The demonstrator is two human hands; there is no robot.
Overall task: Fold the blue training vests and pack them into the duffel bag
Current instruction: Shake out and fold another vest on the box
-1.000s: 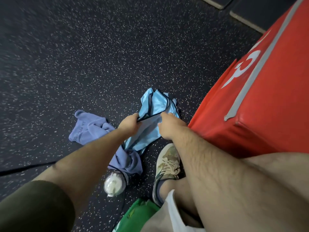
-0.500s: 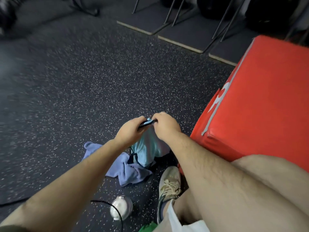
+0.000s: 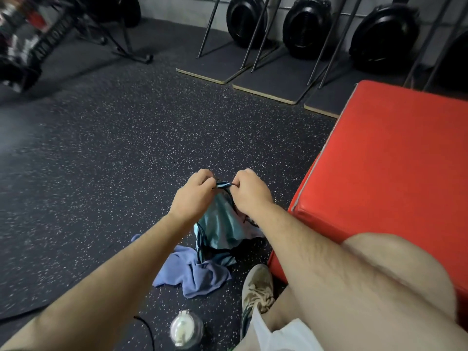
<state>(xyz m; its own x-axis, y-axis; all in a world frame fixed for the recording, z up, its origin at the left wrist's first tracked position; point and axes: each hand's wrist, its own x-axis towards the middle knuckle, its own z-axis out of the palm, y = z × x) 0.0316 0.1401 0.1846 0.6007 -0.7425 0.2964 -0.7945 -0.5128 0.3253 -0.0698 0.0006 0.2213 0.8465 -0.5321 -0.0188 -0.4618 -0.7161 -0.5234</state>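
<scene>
Just left of the red padded box (image 3: 392,173), both hands are holding a blue training vest (image 3: 222,229) up over the speckled dark floor (image 3: 126,148). The left hand (image 3: 193,196) is pinching one end of the vest's dark-trimmed top edge with curled fingers and thumb. The right hand (image 3: 249,192), the nearer one to the box, is pinching the other end. A short stretch of that edge is showing between the two hands. The vest is hanging from the pinched edge, and its lower folds are bunching on the floor beside the box's near left corner. A purple cloth (image 3: 192,272) is lying crumpled farther left of the box, touching those folds. A pale shoe (image 3: 257,287) is resting against the box's near side. A clear lidded bottle (image 3: 186,329) is standing to the left of the shoe, farther from the box.
</scene>
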